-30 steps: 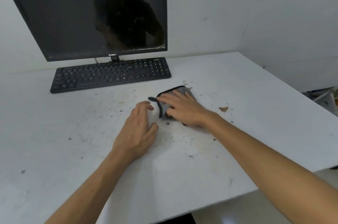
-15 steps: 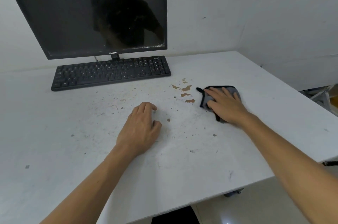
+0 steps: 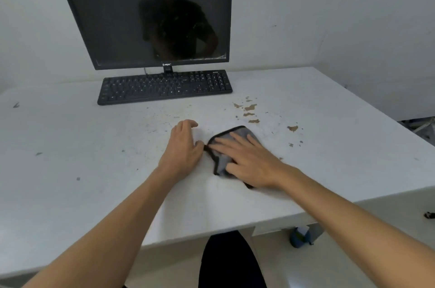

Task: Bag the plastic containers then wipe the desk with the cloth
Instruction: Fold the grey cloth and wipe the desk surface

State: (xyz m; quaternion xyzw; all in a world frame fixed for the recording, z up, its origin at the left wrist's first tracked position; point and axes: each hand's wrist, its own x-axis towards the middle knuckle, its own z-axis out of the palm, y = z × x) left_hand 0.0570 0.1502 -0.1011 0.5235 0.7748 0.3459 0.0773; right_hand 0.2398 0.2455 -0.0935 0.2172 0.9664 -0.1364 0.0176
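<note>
Head view, looking forward and down: the right hand (image 3: 253, 164) lay flat, palm down, on the grey, black-edged cloth (image 3: 223, 146), its fingers (image 3: 226, 140) spread wide and pressing rather than gripping; the palm hid the cloth's near right part, so its full outline could not be made out. What showed of the cloth ran with its long axis from near left to far right, the rounded far corner pointing toward the brown stains (image 3: 249, 108); it lay near the middle of the white desk (image 3: 70, 170), toward the front edge. The left hand (image 3: 182, 148) rested on the desk just beside the cloth's left edge, fingers loosely curled and holding nothing; whether its thumb touched the cloth's black corner could not be told. Both forearms were cut off by the lower frame. Behind stood a dark monitor (image 3: 150, 12), its top cropped, with only a dim, indistinct reflection on the screen; a black keyboard (image 3: 164, 87) lay in front of it, well apart from the cloth. Small dark specks were scattered across the desk; a blue object (image 3: 299, 238) below the desk edge was partly hidden and unidentifiable.
</note>
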